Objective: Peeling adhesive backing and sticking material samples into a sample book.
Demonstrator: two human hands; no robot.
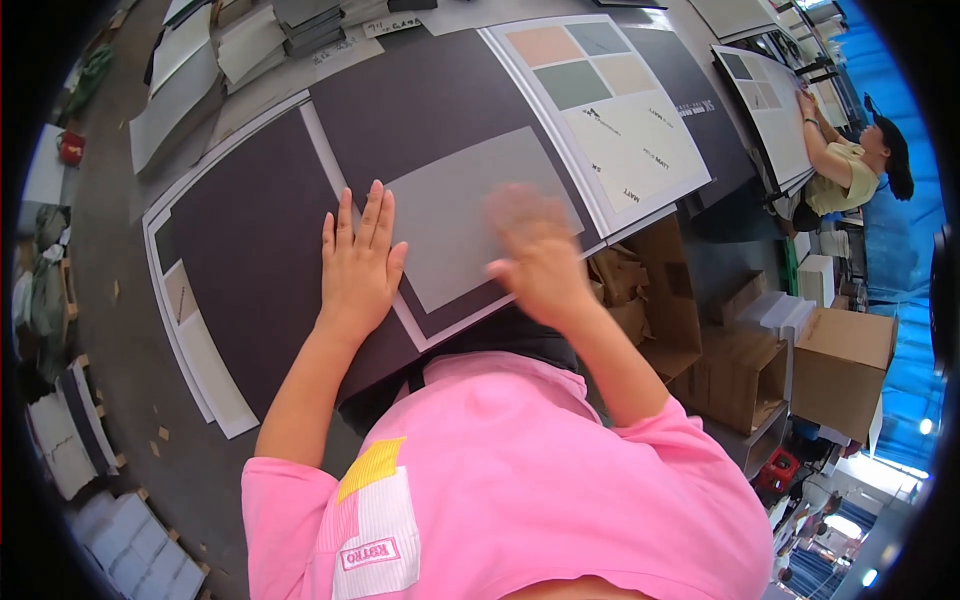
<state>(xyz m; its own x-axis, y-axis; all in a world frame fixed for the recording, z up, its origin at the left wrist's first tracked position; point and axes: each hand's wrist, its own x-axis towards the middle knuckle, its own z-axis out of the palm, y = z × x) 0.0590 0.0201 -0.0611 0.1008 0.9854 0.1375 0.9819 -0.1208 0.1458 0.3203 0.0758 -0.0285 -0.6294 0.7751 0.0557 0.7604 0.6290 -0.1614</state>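
Note:
A large dark folding board [250,260] with pale strips between its panels lies spread on the table in front of me. On its middle panel rests a plain grey rectangular sheet [450,225]. My left hand [360,270] lies flat with fingers stretched, across the pale strip and the dark panel at the sheet's left edge. Over the sheet's right half is my right hand [540,250], blurred by motion, palm down and thumb apart; no object shows in it. To the right, a white panel [640,140] carries peach, green and grey colour swatches.
Stacks of grey and white sheets [255,45] stand at the far left of the table. Open cardboard boxes [735,370] are on the right, below table height. Farther right, a person in a cap [850,165] handles a similar board [765,110]. Paper-laden pallets [140,545] sit on the left floor.

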